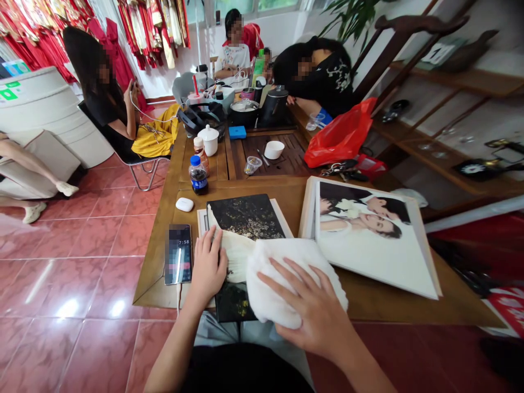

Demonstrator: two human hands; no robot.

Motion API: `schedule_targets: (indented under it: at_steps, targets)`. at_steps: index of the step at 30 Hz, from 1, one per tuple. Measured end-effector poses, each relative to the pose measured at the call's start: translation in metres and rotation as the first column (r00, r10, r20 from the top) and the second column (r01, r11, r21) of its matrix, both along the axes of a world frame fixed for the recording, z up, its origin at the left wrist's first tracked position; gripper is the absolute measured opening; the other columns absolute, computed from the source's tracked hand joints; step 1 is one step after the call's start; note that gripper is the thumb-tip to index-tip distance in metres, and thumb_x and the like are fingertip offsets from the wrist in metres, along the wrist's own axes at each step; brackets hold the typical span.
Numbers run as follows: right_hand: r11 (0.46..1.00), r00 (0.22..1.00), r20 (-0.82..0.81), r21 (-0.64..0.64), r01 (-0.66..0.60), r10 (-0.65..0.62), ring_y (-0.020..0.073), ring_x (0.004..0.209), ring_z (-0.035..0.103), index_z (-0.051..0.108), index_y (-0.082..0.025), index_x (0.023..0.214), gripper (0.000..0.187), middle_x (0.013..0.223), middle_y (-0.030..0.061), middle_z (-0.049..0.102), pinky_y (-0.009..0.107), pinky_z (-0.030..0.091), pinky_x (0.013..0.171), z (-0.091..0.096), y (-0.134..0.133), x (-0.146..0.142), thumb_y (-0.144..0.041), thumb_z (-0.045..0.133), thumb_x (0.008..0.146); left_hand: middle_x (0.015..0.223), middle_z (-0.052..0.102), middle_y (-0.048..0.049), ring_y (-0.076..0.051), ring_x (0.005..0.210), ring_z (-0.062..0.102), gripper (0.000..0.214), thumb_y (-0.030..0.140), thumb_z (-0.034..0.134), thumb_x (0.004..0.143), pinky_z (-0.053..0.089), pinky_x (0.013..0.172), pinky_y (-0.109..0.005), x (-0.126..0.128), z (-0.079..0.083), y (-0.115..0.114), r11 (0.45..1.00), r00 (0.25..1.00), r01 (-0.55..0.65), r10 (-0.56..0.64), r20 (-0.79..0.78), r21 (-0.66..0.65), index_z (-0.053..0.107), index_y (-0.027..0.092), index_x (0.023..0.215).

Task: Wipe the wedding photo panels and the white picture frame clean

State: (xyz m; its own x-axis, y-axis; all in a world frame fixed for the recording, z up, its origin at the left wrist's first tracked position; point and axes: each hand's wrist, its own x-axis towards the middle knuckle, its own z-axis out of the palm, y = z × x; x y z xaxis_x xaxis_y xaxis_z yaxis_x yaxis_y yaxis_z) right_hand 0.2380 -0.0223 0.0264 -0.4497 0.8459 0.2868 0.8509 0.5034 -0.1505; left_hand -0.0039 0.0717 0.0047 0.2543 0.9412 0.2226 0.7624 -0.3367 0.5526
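Note:
A dark photo print (249, 215) with a pale dress-like area (235, 254) lies near the table's front edge. My left hand (210, 256) lies flat on its left side, fingers stretched out and holding nothing. A bunched white cloth (282, 262) covers the print's lower right part. Over the cloth my right hand (309, 295) is spread, its thumb along the lower edge, gripping it from above. Under the print, the edge of a pale board (280, 213) shows. To the right an album (376, 262) lies open at a couple's picture.
Left of the print are a phone (178, 254) on a cable and a white earbud case (184, 204). Beyond stand a cola bottle (198, 176), a lidded white cup (209, 141) and a white bowl (274, 149). A red bag (339, 134) lies at right. Several people sit around.

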Motion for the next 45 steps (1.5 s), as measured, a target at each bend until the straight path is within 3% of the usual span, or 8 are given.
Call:
schedule_targets:
  at_steps: [4, 7, 10, 14, 18, 28, 39, 45]
  targets:
    - [0.988, 0.989, -0.001, -0.049, -0.148, 0.148, 0.0386, 0.143, 0.038, 0.043, -0.035, 0.155, 0.09, 0.162, 0.0064, 0.041, 0.057, 0.009, 0.115, 0.003, -0.002, -0.028, -0.045, 0.068, 0.069, 0.163, 0.039, -0.013, -0.027, 0.153, 0.032, 0.05, 0.022, 0.037, 0.104, 0.025, 0.125, -0.058, -0.001, 0.0, 0.0, 1.0, 1.0, -0.003, 0.003, -0.006, 0.005, 0.041, 0.022, 0.153]
    - [0.981, 0.983, -0.019, -0.065, -0.183, 0.182, 0.0387, 0.143, 0.037, 0.041, -0.036, 0.155, 0.092, 0.164, 0.0056, 0.039, 0.058, 0.009, 0.115, 0.002, 0.0, -0.035, -0.045, 0.067, 0.067, 0.163, 0.039, -0.0134, -0.027, 0.153, 0.033, 0.049, 0.023, 0.037, 0.104, 0.025, 0.126, -0.057, -0.001, 0.0, 0.001, 1.0, 1.0, 0.003, -0.003, -0.019, -0.003, 0.041, 0.021, 0.153]
    - [0.988, 0.991, -0.02, -0.066, -0.136, 0.135, 0.0391, 0.142, 0.04, 0.043, -0.037, 0.155, 0.089, 0.163, 0.0051, 0.041, 0.058, 0.016, 0.114, 0.0, 0.006, -0.023, -0.045, 0.067, 0.07, 0.163, 0.038, -0.0137, -0.028, 0.153, 0.032, 0.051, 0.021, 0.037, 0.103, 0.025, 0.125, -0.058, 0.0, 0.0, 0.0, 1.0, 0.999, 0.004, -0.004, -0.032, 0.01, 0.04, 0.021, 0.154]
    - [0.999, 1.0, 0.0, -0.032, 0.023, -0.023, 0.0391, 0.14, 0.043, 0.046, -0.036, 0.153, 0.08, 0.161, 0.0066, 0.043, 0.058, 0.025, 0.111, -0.001, 0.018, 0.0, -0.037, 0.065, 0.076, 0.164, 0.038, -0.0129, -0.028, 0.153, 0.031, 0.052, 0.021, 0.037, 0.103, 0.025, 0.125, -0.059, 0.001, -0.001, 0.0, 1.0, 0.999, -0.001, 0.002, -0.041, 0.019, 0.038, 0.021, 0.155]
    - [0.994, 0.994, 0.011, -0.028, 0.109, -0.108, 0.0393, 0.139, 0.043, 0.05, -0.034, 0.151, 0.073, 0.16, 0.0078, 0.044, 0.06, 0.028, 0.11, 0.002, 0.025, 0.003, -0.033, 0.062, 0.079, 0.163, 0.039, -0.0133, -0.029, 0.153, 0.032, 0.052, 0.022, 0.038, 0.102, 0.026, 0.125, -0.06, 0.002, -0.002, -0.001, 1.0, 0.999, -0.003, 0.004, -0.048, 0.028, 0.04, 0.021, 0.154]
    - [0.994, 0.999, 0.002, -0.098, -0.051, 0.051, 0.0397, 0.142, 0.039, 0.049, -0.036, 0.151, 0.082, 0.163, 0.0068, 0.041, 0.061, 0.019, 0.112, 0.008, 0.03, -0.034, -0.037, 0.068, 0.072, 0.163, 0.038, -0.0139, -0.028, 0.153, 0.031, 0.052, 0.019, 0.037, 0.102, 0.026, 0.125, -0.059, 0.001, 0.001, 0.0, 1.0, 0.999, 0.001, -0.001, -0.036, 0.006, 0.04, 0.02, 0.154]
    - [0.991, 0.991, 0.032, -0.002, 0.134, -0.133, 0.0373, 0.139, 0.044, 0.054, -0.032, 0.148, 0.063, 0.158, 0.009, 0.047, 0.057, 0.032, 0.106, 0.003, 0.076, -0.001, -0.039, 0.062, 0.086, 0.164, 0.038, -0.0139, -0.029, 0.152, 0.032, 0.051, 0.021, 0.037, 0.103, 0.026, 0.125, -0.058, 0.001, 0.001, -0.001, 1.0, 0.999, 0.001, -0.002, -0.054, -0.006, 0.041, 0.017, 0.153]
    - [0.996, 0.995, 0.034, -0.003, 0.094, -0.094, 0.0383, 0.14, 0.043, 0.053, -0.034, 0.149, 0.065, 0.159, 0.0079, 0.046, 0.059, 0.028, 0.109, 0.005, 0.072, -0.014, -0.042, 0.065, 0.085, 0.164, 0.037, -0.0138, -0.031, 0.152, 0.033, 0.05, 0.021, 0.036, 0.103, 0.026, 0.125, -0.059, 0.002, 0.001, -0.001, 1.0, 0.997, -0.003, 0.003, -0.072, -0.006, 0.041, 0.016, 0.153]
